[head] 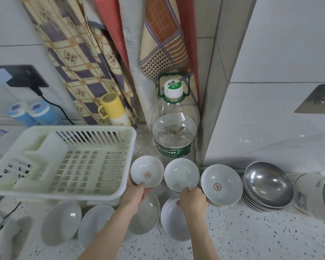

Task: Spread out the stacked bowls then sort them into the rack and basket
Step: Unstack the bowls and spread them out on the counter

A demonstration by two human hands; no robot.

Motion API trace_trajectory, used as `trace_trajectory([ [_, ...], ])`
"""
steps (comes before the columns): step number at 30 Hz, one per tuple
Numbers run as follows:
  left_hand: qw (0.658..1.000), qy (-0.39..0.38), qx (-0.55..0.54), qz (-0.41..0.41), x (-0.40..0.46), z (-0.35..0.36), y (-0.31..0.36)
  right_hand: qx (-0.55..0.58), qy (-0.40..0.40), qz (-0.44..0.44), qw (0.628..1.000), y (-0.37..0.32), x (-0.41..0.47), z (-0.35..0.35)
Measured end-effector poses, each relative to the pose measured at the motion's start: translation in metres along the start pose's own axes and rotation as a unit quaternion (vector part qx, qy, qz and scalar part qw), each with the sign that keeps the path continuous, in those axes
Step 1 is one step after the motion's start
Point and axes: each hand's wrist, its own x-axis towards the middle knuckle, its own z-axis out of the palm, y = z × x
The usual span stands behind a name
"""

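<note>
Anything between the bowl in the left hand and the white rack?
Nothing visible. The left hand holds the emblem bowl right beside the white dish rack, whose right wall is the only thing to lift over.

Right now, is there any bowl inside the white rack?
No, the white rack holds no bowl; the bowls sit on the counter.

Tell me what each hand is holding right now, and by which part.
The left hand grips a white bowl with a red emblem by its near rim. The right hand grips a plain white bowl by its near rim.
</note>
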Motion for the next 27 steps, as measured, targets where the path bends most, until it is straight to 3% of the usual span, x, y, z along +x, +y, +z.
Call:
trace_trajectory([
  [10, 0.997, 0.002, -0.073, 0.002, -0.003, 0.0, -0.002, 0.154, 0.033, 0.007, 0.987, -0.009, -0.014, 0.003],
  [27, 0.969, -0.112, -0.218, -0.041, -0.027, -0.018, -0.009, 0.228, 0.073, -0.076, 0.968, 0.01, -0.042, 0.007],
])
